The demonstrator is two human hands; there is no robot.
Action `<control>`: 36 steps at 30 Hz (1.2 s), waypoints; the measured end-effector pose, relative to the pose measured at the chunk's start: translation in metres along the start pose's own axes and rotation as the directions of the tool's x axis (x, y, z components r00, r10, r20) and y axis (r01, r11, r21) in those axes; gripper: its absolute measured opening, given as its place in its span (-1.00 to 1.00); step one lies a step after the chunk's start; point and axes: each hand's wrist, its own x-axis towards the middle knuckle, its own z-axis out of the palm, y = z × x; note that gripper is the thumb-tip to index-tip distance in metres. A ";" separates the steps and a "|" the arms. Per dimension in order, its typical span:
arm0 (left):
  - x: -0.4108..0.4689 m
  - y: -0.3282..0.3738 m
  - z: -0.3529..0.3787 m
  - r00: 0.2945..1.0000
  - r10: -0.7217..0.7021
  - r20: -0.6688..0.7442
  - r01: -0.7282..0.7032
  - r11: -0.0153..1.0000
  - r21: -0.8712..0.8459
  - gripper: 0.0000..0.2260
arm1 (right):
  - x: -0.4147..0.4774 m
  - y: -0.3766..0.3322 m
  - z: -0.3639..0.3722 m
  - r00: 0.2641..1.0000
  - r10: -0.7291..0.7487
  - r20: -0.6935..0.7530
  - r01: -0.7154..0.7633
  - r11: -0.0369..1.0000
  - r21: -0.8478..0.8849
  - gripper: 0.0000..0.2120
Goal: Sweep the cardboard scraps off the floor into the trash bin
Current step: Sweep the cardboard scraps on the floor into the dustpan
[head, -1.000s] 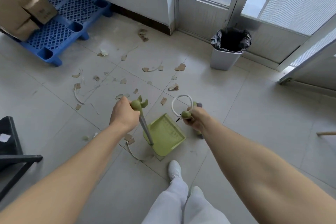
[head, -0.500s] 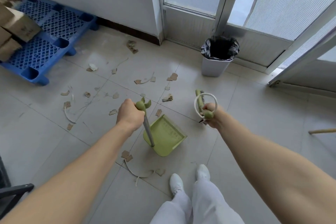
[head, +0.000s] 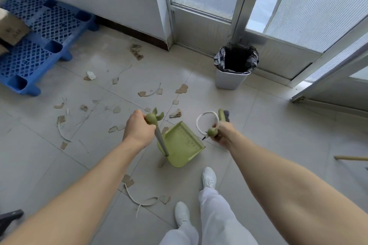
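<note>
My left hand (head: 138, 131) grips the top of the grey handle of a green dustpan (head: 182, 144), whose tray rests on the tiled floor between my arms. My right hand (head: 222, 133) holds the green handle end of a broom (head: 221, 115), with a white hanging loop (head: 207, 122) beside it; the broom head is mostly hidden behind the hand. Several cardboard scraps (head: 181, 89) lie scattered over the tiles ahead and to the left, and a few more scraps (head: 128, 180) lie near my feet. A grey trash bin (head: 231, 79) with a black liner stands by the glass door.
A blue plastic pallet (head: 39, 42) with cardboard boxes (head: 12, 30) sits at the far left against the wall. Glass doors run behind the bin. A wooden stick end (head: 350, 158) pokes in at the right edge. A dark object (head: 10, 218) shows at the lower left.
The view has shifted forward toward the bin and scraps. My right hand lowered the broom a little; my left hand keeps its grip on the dustpan handle. My feet have stepped.
</note>
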 end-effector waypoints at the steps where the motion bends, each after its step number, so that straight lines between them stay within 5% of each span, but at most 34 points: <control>1: 0.005 0.004 0.001 1.000 -0.001 0.000 0.001 1.000 0.005 -0.86 | -0.003 -0.005 0.012 0.999 0.012 0.040 -0.012 1.000 -0.010 -0.73; 7: 0.025 0.025 0.005 1.000 -0.028 -0.002 0.028 0.999 0.028 -0.84 | 0.003 -0.036 0.036 0.978 0.017 0.207 0.006 0.994 -0.110 -0.77; 11: 0.035 0.038 0.001 0.997 -0.068 -0.024 0.068 0.998 0.014 -0.87 | 0.007 -0.061 0.030 0.990 -0.009 0.143 0.019 0.997 -0.070 -0.91; 20: 0.056 0.025 -0.037 0.988 -0.121 -0.093 0.121 0.993 -0.011 -0.83 | 0.007 -0.096 0.031 0.995 -0.080 0.057 0.083 0.995 -0.056 -0.73; 24: 0.067 0.010 -0.052 0.985 -0.145 -0.097 0.144 0.989 -0.020 -0.83 | 0.023 -0.090 0.046 1.000 0.023 -0.019 -0.022 0.999 0.050 -0.74; 28: 0.074 -0.009 -0.067 0.981 -0.174 -0.090 0.174 0.985 -0.006 -0.89 | 0.012 -0.075 0.102 0.993 0.033 0.113 -0.020 0.993 -0.117 -0.79; 33: 0.082 -0.027 -0.086 0.973 -0.205 -0.105 0.204 0.979 -0.018 -0.91 | 0.002 -0.058 0.171 0.971 0.050 0.234 -0.036 0.997 -0.067 -0.66; 36: 0.087 -0.031 -0.092 0.971 -0.217 -0.104 0.215 0.976 -0.029 -0.92 | 0.002 -0.058 0.187 0.958 0.052 0.283 -0.009 0.989 -0.150 -0.87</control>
